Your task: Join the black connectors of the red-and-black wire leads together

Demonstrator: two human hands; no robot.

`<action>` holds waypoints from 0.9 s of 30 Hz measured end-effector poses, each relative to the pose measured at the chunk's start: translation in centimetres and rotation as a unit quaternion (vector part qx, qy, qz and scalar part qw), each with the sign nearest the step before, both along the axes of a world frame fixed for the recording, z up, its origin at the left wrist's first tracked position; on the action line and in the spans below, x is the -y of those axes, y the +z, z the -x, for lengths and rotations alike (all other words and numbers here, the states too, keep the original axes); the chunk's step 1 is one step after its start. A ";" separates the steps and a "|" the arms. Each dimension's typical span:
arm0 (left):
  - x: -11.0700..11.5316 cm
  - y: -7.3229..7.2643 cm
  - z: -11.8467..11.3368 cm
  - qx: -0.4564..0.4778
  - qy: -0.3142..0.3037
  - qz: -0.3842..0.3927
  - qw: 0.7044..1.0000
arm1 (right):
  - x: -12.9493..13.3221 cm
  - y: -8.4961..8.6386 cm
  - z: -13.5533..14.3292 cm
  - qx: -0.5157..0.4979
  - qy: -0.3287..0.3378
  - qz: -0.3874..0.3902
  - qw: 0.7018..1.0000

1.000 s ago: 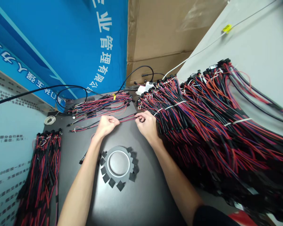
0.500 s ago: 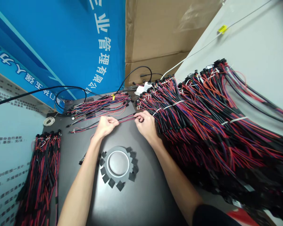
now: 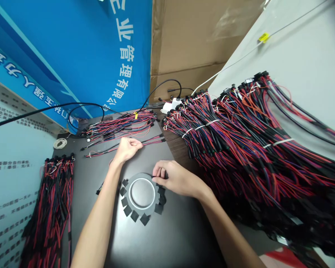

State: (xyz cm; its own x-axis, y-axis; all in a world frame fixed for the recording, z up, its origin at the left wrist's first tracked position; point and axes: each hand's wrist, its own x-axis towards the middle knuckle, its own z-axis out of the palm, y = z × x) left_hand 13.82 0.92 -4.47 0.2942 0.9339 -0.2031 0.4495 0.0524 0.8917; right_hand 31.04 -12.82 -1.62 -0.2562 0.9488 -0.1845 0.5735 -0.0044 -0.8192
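Note:
My left hand is closed in a pinch round a thin red-and-black wire harness, whose ends stick out on both sides. My right hand pinches a small black tape piece at the upper right rim of a round grey disc. The disc has a raised silver centre, and several square black tape pieces stick out around its edge. Part of the rim and the pinched piece is hidden behind my right fingers.
Loose harnesses lie at the back of the dark table. A big tied pile of harnesses rises on the right, and another bundle hangs at the left edge. A white cord coil sits at back left.
My right hand has left the harness and come down toward me to the disc's upper right rim. My left hand stays on the harness. The view has shifted slightly.

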 end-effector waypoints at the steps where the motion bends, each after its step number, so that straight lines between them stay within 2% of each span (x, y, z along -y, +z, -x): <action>1: 0.0 0.0 0.0 0.002 -0.001 -0.002 1.000 | 0.2 0.2 0.2 0.004 -0.004 -0.018 1.000; 6: 0.0 0.0 0.0 -0.005 -0.001 -0.008 1.000 | 1.4 0.3 0.9 0.016 -0.016 -0.073 0.997; 10: 0.0 -0.3 0.0 -0.009 -0.004 -0.011 1.000 | 2.0 -0.6 1.0 -0.044 -0.002 -0.112 0.993; 14: -0.1 -0.6 0.1 -0.002 -0.002 -0.008 1.000 | 2.2 -1.1 1.2 -0.081 -0.023 -0.113 0.990; 23: -0.1 -0.8 0.2 -0.001 -0.004 -0.008 1.000 | 1.8 -1.5 1.7 -0.055 -0.078 -0.078 0.992; 27: -0.2 -0.5 0.3 -0.008 -0.006 -0.009 1.000 | 1.9 -1.5 1.8 -0.003 -0.070 -0.110 0.991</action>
